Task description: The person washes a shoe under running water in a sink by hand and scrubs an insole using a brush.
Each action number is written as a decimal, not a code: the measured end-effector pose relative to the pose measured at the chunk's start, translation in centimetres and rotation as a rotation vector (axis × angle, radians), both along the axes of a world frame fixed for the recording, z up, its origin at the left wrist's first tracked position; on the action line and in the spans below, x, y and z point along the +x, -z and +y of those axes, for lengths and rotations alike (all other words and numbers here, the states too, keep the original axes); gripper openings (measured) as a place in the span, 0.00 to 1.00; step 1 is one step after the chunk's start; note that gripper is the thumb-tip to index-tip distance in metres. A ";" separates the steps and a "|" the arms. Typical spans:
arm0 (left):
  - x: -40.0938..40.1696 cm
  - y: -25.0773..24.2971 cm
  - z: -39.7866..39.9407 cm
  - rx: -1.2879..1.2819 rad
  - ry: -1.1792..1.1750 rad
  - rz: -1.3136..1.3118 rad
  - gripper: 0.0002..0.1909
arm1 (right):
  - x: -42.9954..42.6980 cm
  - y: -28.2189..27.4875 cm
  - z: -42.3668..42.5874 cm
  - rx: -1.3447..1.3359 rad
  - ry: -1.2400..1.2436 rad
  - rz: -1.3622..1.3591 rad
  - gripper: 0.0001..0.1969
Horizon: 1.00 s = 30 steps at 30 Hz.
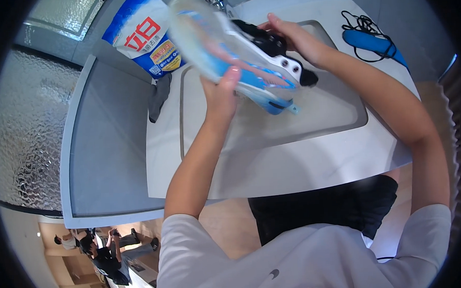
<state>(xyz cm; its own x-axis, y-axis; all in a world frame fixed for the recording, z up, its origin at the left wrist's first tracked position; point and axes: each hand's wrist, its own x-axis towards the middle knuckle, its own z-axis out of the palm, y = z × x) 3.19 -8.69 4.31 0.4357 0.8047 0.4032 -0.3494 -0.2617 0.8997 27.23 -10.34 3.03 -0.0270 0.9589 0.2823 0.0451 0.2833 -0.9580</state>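
Observation:
A sneaker [226, 55] is tilted over the sink basin [322, 117], its pale translucent, blue and pink sole turned towards me. Its upper shows white and black parts with eyelets. My left hand [222, 92] grips the sole's edge, thumb laid across the bottom. On the far side, my right hand [293, 39] holds the black part of the upper, some of its fingers hidden behind it. The toe end looks blurred. A small pale teal tip with a hole [294, 109] sticks out below the heel; what it belongs to is hidden.
A blue and white detergent bag [144, 35] stands at the basin's left, beside a dark grey cloth [160, 97]. A chrome faucet [217, 1] is behind the shoe. Black laces [364, 24] lie over a blue insole-like piece [369, 43] on the white countertop [278, 169]. People [108, 257] are beyond the partition.

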 end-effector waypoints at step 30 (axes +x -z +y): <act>-7.0 -3.3 8.1 -0.139 0.073 -0.388 0.31 | -0.5 0.2 -0.6 0.087 0.391 0.095 0.36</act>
<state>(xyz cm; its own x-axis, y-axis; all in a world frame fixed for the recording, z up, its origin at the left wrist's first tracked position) -3.82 -0.61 7.60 0.3312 0.8357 0.4380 -0.6824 -0.1084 0.7228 26.76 -10.95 2.87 0.3652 0.8643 0.3460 0.0779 0.3420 -0.9365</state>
